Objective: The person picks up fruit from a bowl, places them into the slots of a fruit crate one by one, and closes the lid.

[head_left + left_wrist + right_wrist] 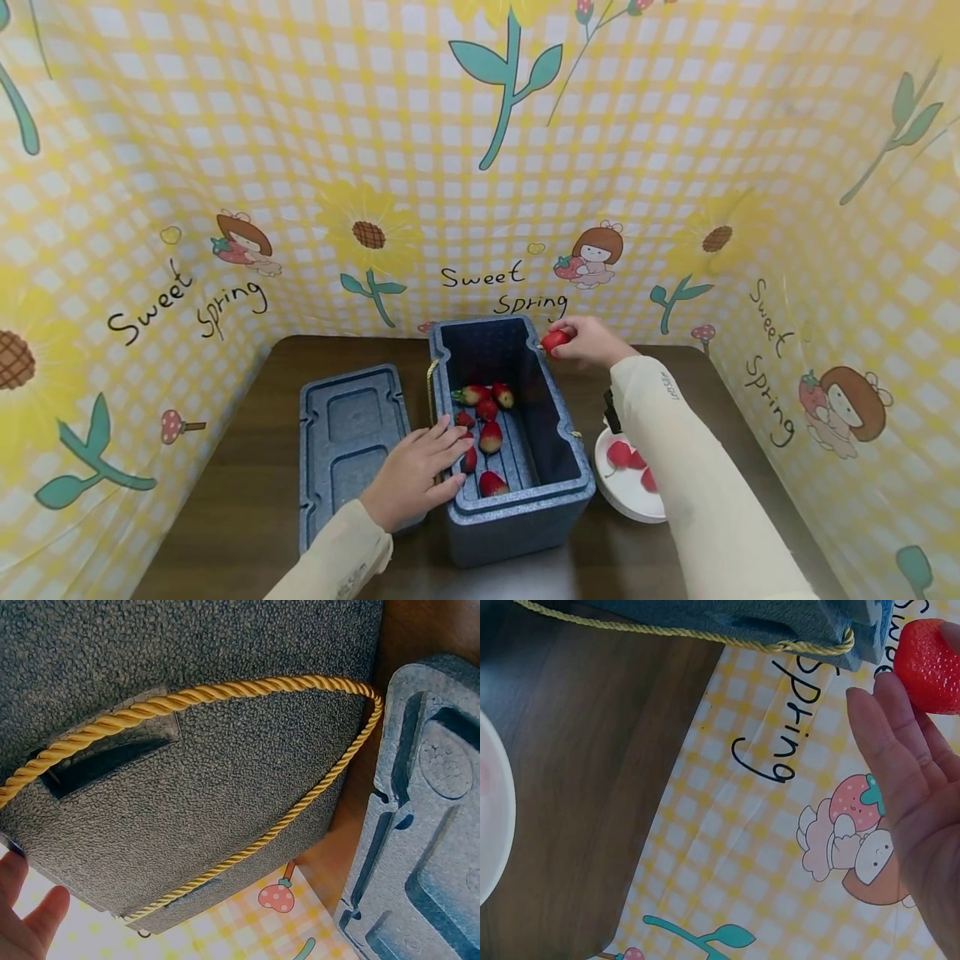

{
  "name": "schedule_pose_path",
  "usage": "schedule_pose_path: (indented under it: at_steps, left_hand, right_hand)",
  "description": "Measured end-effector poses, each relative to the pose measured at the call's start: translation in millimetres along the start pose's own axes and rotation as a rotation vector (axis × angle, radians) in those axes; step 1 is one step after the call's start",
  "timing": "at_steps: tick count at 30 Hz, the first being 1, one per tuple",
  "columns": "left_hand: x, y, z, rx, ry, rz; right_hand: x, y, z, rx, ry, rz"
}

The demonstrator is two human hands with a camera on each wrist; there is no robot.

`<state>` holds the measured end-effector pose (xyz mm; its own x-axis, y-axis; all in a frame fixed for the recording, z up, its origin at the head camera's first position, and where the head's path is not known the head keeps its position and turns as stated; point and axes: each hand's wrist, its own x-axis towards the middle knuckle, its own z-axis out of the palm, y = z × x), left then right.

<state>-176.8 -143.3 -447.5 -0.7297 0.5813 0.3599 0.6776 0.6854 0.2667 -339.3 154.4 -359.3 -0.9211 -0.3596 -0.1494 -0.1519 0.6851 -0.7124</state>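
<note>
My right hand point(592, 342) pinches a red strawberry point(555, 341) at the far right rim of a blue-grey foam box point(525, 533). In the right wrist view the dimpled strawberry point(928, 667) shows between thumb and fingers. My left hand point(416, 471) rests on the box's left rim with its fingers spread and reaching over the edge. Several strawberries point(491, 437) lie on the box floor, and part of them is hidden under the left fingers. Along the box's side, in the left wrist view, runs a twisted gold cord point(247, 688).
The box's lid point(352, 408) lies flat on the brown table point(232, 500), left of the box. To the right stands a white plate point(633, 508) bearing several red fruits point(618, 454), partly hidden by my right sleeve. A yellow checked cloth point(465, 200) walls the table's back and sides.
</note>
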Motion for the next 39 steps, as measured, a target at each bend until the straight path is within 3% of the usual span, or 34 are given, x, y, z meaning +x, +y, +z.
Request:
schedule_pose_path:
  at_steps: [17, 26, 39]
  left_hand:
    - [-1.3, 1.1, 2.6, -0.013, 0.030, 0.017]
    - [-3.1, 1.1, -0.2, 0.012, 0.030, 0.007]
    - [-2.6, 2.3, -0.9, 0.014, 0.029, 0.012]
  right_hand:
    - [15, -14, 17, 0.050, -0.044, -0.007]
    - [18, -30, 28, 0.073, -0.056, 0.005]
    - [30, -53, 52, 0.071, -0.084, -0.044]
